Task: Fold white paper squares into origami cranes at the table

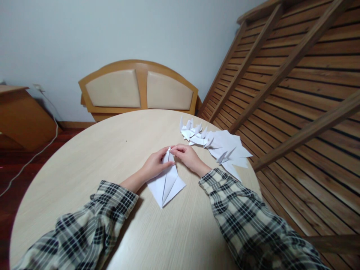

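Pinching the top tip of a half-folded white paper [165,182] flat on the round table [112,150], left hand [156,165] and right hand [187,155] steady its crease; finished paper folds [213,144] lie nearby.

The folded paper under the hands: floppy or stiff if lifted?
Probably very light: the folded paper is a thin sheet. Its layered creases likely stiffen it, yet it would crush easily. On the smooth table, a push would likely slide it.
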Motion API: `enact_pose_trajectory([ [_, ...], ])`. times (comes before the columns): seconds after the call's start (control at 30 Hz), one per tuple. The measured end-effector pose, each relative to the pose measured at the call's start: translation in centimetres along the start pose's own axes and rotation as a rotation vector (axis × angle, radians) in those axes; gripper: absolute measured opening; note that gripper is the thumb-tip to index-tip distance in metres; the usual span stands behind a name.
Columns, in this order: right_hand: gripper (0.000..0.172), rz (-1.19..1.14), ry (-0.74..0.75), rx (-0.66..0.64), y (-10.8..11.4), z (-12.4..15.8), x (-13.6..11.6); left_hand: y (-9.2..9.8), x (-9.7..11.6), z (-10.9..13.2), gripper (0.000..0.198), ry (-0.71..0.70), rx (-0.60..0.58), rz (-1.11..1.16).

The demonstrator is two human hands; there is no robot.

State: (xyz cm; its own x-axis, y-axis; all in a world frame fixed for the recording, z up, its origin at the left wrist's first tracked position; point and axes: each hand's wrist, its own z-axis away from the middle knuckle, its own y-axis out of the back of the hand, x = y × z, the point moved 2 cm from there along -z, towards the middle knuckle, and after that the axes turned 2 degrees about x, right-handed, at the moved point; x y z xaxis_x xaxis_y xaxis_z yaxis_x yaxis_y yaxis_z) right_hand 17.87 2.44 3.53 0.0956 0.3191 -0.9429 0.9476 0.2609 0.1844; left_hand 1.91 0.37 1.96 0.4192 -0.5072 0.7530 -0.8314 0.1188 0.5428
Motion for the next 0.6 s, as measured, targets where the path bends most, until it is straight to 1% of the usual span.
enact_pose_trajectory([
  [0.17, 0.014, 0.037, 0.036, 0.043, -0.06, -0.01, -0.08, -0.01, 0.31, -0.05, 0.058, -0.013, -0.004, 0.001],
  [0.4, 0.015, 0.055, 0.058, 0.082, -0.3, -0.01, 0.04, -0.02, 0.32, -0.03, 0.059, 0.005, -0.014, -0.036],
  [0.6, 0.016, 0.031, 0.043, 0.141, -0.72, -0.2, 0.48, -0.04, 0.09, -0.05, 0.064, 0.018, -0.014, -0.039],
])
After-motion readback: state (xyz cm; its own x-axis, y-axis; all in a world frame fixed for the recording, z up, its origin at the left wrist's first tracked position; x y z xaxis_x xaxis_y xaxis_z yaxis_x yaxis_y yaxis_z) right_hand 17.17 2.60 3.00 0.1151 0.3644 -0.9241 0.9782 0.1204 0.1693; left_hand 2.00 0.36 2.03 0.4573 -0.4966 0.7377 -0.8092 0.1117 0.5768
